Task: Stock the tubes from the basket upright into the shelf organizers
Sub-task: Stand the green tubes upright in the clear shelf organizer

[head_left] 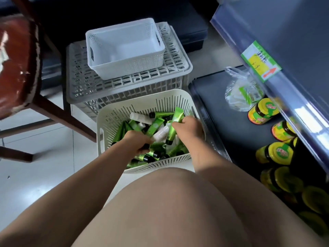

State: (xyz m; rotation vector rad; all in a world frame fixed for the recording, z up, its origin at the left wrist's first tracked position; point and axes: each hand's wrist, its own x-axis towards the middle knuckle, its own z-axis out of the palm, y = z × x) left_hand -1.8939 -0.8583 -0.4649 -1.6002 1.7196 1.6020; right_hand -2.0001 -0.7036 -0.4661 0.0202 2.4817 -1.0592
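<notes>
A cream slotted basket point(114, 120) stands on the floor in front of my knee, filled with several green and white tubes point(140, 118) with black caps. My right hand point(188, 128) is inside the basket at its right side and grips a green tube point(175, 124) that stands up out of the pile, cap down. My left hand point(136, 141) is in the basket's middle, fingers curled round a black-capped tube. An empty white organizer bin point(124, 66) sits on a grey crate behind the basket.
A grey lattice crate point(80, 90) stands behind the basket. To the right is a dark low shelf point(222, 111) with yellow-lidded jars point(263, 111) and a plastic bag point(242, 93), under a shelf edge with a price tag point(260, 61). A wooden chair point(16, 68) stands at the left.
</notes>
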